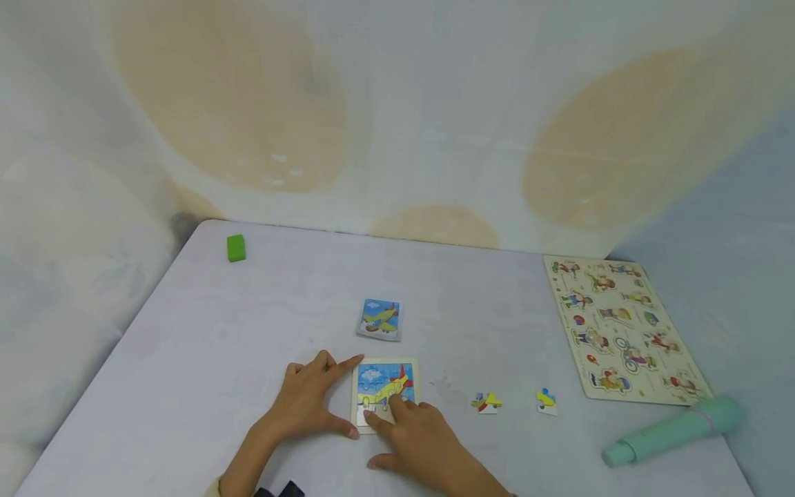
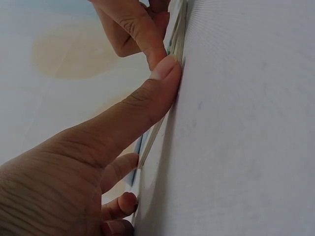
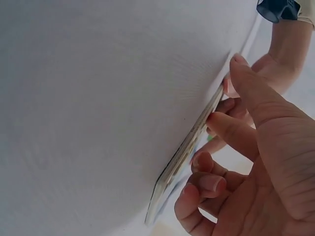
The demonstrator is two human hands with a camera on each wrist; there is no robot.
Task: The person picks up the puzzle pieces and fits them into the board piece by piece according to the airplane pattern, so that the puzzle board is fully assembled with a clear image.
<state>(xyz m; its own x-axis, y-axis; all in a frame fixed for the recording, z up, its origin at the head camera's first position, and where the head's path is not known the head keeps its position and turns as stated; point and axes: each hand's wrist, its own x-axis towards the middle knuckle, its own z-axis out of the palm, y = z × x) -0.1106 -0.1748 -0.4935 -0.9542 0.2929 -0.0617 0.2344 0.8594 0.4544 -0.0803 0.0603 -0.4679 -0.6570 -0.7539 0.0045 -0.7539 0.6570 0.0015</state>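
A small square jigsaw puzzle (image 1: 381,376) in a pale wooden frame shows a yellow airplane on blue sky, with bare pale areas in its bottom row. My left hand (image 1: 304,400) braces the frame's left side, index finger at the upper corner and thumb (image 2: 165,71) at the lower one. Over the lower part of the puzzle, my right hand (image 1: 419,438) presses down with extended fingers, its thumb (image 3: 246,81) off to the side. Two loose puzzle pieces, one with the red and yellow nose (image 1: 487,403) and one mostly yellow (image 1: 546,401), lie to the right.
Above the puzzle lies a picture card (image 1: 380,319) with the same airplane. A green block (image 1: 236,248) sits at the far left. At the right are a large wooden puzzle board (image 1: 621,331) with figures and a mint-green rolled cylinder (image 1: 673,431) near the table edge.
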